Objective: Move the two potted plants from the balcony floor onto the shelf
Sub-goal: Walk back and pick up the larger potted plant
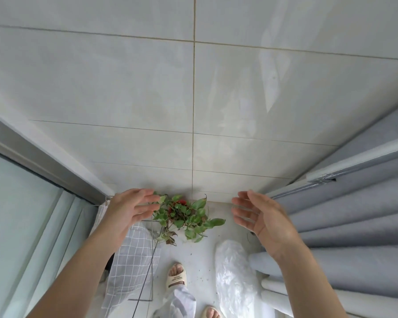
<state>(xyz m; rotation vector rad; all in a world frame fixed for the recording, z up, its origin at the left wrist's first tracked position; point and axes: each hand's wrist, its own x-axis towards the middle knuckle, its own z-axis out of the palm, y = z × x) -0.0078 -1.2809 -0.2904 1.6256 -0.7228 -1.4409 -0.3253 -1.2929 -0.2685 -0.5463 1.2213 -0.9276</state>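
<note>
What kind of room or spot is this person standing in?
Probably a narrow home balcony: a tiled wall ahead, a glass sliding door on one side, grey curtains on the other, and a potted plant on the floor.

one potted plant (182,214) is sitting beside two sandalled feet (176,275), with two hands (129,208) hovering above and one plastic bag (236,269) lying nearby.

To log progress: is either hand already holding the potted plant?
No. The left hand and right hand are open on either side of the potted plant, which sits on the floor.
</note>
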